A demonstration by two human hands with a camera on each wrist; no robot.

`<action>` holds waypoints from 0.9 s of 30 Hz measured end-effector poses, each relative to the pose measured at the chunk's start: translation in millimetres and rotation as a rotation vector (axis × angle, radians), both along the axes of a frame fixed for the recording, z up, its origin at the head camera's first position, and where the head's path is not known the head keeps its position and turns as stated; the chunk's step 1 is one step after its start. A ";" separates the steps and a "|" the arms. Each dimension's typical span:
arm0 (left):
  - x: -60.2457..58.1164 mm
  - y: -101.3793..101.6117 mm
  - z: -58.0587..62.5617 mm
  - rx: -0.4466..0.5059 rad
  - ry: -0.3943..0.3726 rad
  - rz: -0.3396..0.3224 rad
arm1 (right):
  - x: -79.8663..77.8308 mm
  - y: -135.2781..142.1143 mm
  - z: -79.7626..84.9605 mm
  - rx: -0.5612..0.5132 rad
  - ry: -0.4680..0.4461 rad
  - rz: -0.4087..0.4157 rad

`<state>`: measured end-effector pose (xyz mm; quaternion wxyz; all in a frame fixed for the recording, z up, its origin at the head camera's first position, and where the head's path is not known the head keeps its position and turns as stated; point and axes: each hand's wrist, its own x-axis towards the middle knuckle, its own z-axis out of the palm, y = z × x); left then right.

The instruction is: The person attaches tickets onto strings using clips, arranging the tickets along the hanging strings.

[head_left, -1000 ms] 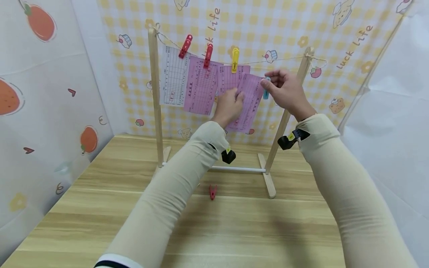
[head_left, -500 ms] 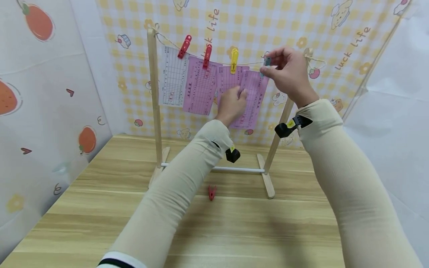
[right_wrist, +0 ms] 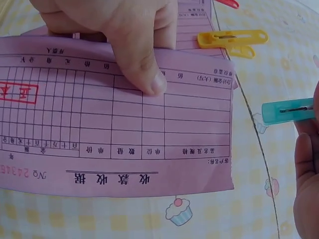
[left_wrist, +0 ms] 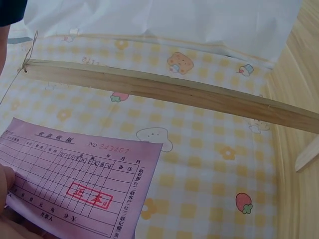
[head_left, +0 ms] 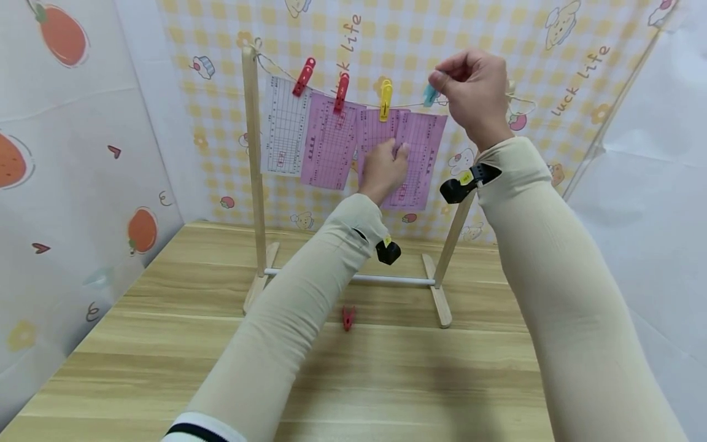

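My left hand (head_left: 383,169) pinches a pink receipt slip (head_left: 424,153) by its left edge, thumb on the printed face in the right wrist view. The slip's top edge lies just under the string (right_wrist: 259,144). Above the string, my right hand (head_left: 477,98) pinches a teal clothespin (right_wrist: 286,110) by its handle end, the clip end pointing down at the string and apart from the paper. Beside the held slip, a yellow clothespin (head_left: 385,101) fastens another pink slip (head_left: 371,126), partly covered by my left hand and the held slip.
Two red clothespins (head_left: 304,77) hold a white slip (head_left: 284,126) and a pink slip (head_left: 330,141) on the left. The string runs between wooden posts (head_left: 254,159) joined by a white bar (head_left: 392,280). One red clothespin (head_left: 348,318) lies on the wooden table (head_left: 265,374).
My right hand has risen with the teal clothespin from beside the slip to above the string. My left hand has shifted slightly up and right, and the held slip hangs straighter and higher.
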<state>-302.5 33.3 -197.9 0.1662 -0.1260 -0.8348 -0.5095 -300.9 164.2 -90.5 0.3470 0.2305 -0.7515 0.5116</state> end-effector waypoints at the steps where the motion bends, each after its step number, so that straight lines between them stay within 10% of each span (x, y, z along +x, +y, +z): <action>1: -0.3 0.3 -0.2 0.000 -0.004 -0.004 | -0.6 -0.6 0.9 0.003 -0.014 -0.005; 27: -0.7 2.0 5.2 0.066 0.019 0.009 | -14.6 -5.5 4.5 0.149 -0.142 -0.085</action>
